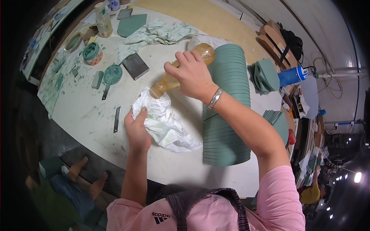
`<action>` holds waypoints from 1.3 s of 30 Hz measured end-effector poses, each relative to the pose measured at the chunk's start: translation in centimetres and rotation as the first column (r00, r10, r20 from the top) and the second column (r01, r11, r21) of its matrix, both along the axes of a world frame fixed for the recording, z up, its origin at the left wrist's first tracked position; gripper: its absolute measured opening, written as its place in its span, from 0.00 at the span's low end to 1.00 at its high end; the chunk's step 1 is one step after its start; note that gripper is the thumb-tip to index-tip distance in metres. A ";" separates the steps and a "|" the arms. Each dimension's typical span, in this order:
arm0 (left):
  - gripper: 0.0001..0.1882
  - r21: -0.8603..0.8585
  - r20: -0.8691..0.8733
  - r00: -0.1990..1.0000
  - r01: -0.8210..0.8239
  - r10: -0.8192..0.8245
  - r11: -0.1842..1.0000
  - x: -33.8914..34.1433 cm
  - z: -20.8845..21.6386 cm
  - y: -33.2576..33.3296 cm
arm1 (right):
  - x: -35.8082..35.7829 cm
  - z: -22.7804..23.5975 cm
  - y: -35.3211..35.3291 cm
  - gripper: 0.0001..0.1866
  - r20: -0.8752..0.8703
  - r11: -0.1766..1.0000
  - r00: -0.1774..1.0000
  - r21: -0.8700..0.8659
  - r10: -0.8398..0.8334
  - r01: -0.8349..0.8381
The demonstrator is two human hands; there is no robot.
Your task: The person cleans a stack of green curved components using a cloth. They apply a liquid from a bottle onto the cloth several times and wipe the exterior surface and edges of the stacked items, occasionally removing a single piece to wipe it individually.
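My right hand [191, 75] grips an amber plastic bottle [205, 52], tipped so that its neck points down and left. The bottle's mouth is against or just over a crumpled white cloth [166, 129]. My left hand [137, 130] holds that cloth at its left edge, thumb on top and fingers partly hidden beneath. Whether liquid is coming out cannot be made out. Right of the cloth, under my right forearm, lies a long row of green curved-edged sheets [227, 127], fanned in overlapping layers. A flat blade [116, 119] rests left of my left hand.
On the table [96, 129] to the left are a tub of green paste [92, 53], a paste-covered scraper [112, 75], a dark grey block [135, 66] and a clear bottle [103, 23]. A stained cloth [158, 34] lies behind. A blue bottle [291, 76] stands right. Another person's legs [81, 173] show lower left.
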State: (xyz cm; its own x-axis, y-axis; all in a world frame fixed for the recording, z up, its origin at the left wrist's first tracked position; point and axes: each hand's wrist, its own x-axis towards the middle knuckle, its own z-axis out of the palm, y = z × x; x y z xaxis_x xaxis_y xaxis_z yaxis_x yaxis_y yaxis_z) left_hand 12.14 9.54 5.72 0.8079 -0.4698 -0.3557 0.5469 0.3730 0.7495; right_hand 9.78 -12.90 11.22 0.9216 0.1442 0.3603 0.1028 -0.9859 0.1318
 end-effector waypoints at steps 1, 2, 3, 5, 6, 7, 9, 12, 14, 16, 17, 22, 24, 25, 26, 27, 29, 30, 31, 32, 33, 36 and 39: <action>0.19 -0.011 -0.008 1.000 0.001 -0.001 1.000 0.0 0.0 0.1 | 0.0 -0.1 -0.1 0.22 0.015 1.000 1.000 0.000 -0.007 0.007; 0.19 -0.023 -0.016 1.000 0.001 -0.002 1.000 0.0 0.0 0.2 | 0.0 -0.2 -0.2 0.24 0.030 1.000 0.999 0.001 -0.015 0.015; 0.19 -0.023 -0.017 1.000 -0.002 0.002 1.000 0.0 -0.1 0.3 | 0.0 -0.2 -0.1 0.24 0.029 1.000 1.000 0.001 -0.011 0.011; 0.18 -0.030 -0.008 1.000 0.000 -0.001 1.000 0.0 -0.3 0.4 | 0.0 -0.1 0.1 0.24 0.003 1.000 1.000 0.009 -0.023 0.023; 0.18 -0.031 -0.008 1.000 0.000 0.000 1.000 0.0 -0.3 0.3 | -0.1 -0.1 0.1 0.24 0.003 1.000 1.000 0.008 -0.023 0.023; 0.18 -0.028 -0.001 1.000 0.005 -0.005 1.000 0.0 -0.3 0.3 | -0.1 -0.2 0.2 0.24 0.008 0.999 0.999 0.019 -0.032 0.031; 0.18 -0.028 0.005 1.000 0.010 -0.010 1.000 0.0 -0.3 0.2 | -0.1 -0.4 0.3 0.25 0.012 0.999 0.999 0.027 -0.041 0.040; 0.18 -0.005 0.025 1.000 0.016 -0.016 1.000 -0.1 -0.5 0.2 | 0.1 -0.6 0.4 0.27 -0.033 0.998 0.998 0.026 -0.050 0.051; 0.18 0.033 0.049 0.999 -0.007 0.005 0.999 -0.2 0.0 0.4 | 0.5 -1.0 0.5 0.27 -0.018 0.987 0.998 0.151 -0.055 0.057; 0.19 0.030 0.058 0.998 0.004 -0.005 1.000 -0.2 0.6 0.4 | 1.0 -2.0 -0.1 0.27 -0.014 0.947 0.994 0.303 -0.112 0.111; 0.19 0.029 0.066 0.998 0.013 -0.015 1.000 -0.2 0.8 0.4 | 1.5 -2.5 -0.5 0.28 -0.020 0.879 0.986 0.450 -0.168 0.159; 0.21 0.084 0.094 0.995 -0.029 0.021 0.996 -0.2 1.9 1.5 | 4.2 -3.5 -2.6 0.36 -0.069 0.438 0.941 0.872 -0.332 0.218; 0.22 0.111 0.100 0.994 -0.059 0.048 0.992 -0.3 2.6 1.7 | 4.5 -4.4 -3.2 0.39 -0.144 0.132 0.925 0.971 -0.351 0.201; 0.23 0.115 0.159 0.987 -0.042 0.024 0.992 -0.4 2.9 1.6 | 4.6 -4.8 -3.7 0.39 -0.149 0.134 0.923 0.969 -0.355 0.208; 0.25 0.115 0.216 0.976 -0.022 -0.003 0.993 -0.5 3.0 1.4 | 4.6 -5.0 -4.4 0.40 -0.140 0.178 0.918 0.959 -0.370 0.219; 0.25 0.109 0.207 0.978 -0.012 -0.011 0.994 -0.5 2.9 1.1 | 4.2 -5.2 -5.0 0.41 -0.133 0.221 0.913 0.947 -0.386 0.231; 0.25 0.130 0.278 0.955 0.073 -0.108 0.989 -0.7 2.2 1.3 | 3.3 -3.2 -4.4 0.42 -0.194 0.304 0.911 0.900 -0.363 0.312; 0.25 0.127 0.262 0.958 0.084 -0.115 0.988 -1.2 2.0 1.3 | 2.4 -1.8 -3.8 0.43 -0.249 0.386 0.907 0.843 -0.339 0.375; 0.24 0.217 0.295 0.936 0.129 -0.191 0.968 -1.8 1.7 1.2 | 0.8 -0.9 -3.7 0.44 -0.190 0.527 0.912 0.765 -0.364 0.370; 0.23 0.299 0.322 0.908 0.172 -0.268 0.939 -2.4 1.3 0.8 | -1.7 0.4 -4.0 0.45 -0.129 0.658 0.916 0.658 -0.380 0.366; 0.23 0.290 0.306 0.914 0.177 -0.266 0.940 -3.2 0.9 0.4 | -4.4 1.8 -4.1 0.44 -0.131 0.688 0.917 0.623 -0.377 0.372; 0.23 0.339 0.467 0.764 0.310 -0.445 0.888 -6.1 0.0 -1.8 | -14.1 3.5 -5.4 0.43 -0.140 0.736 0.860 0.462 -0.490 0.494; 0.26 0.218 0.448 0.766 0.407 -0.461 0.887 -8.2 -1.3 -5.3 | -21.1 3.1 -5.4 0.47 -0.295 0.593 0.750 0.472 -0.592 0.653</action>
State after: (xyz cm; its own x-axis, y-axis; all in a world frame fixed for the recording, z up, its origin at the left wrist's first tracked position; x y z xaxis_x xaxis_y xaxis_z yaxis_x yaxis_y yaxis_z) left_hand 3.92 4.28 4.40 0.6047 -0.7950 -0.0484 0.1969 0.0903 0.9762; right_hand -11.34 -18.29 14.32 0.7477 -0.6570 0.0960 -0.5806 -0.7170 -0.3858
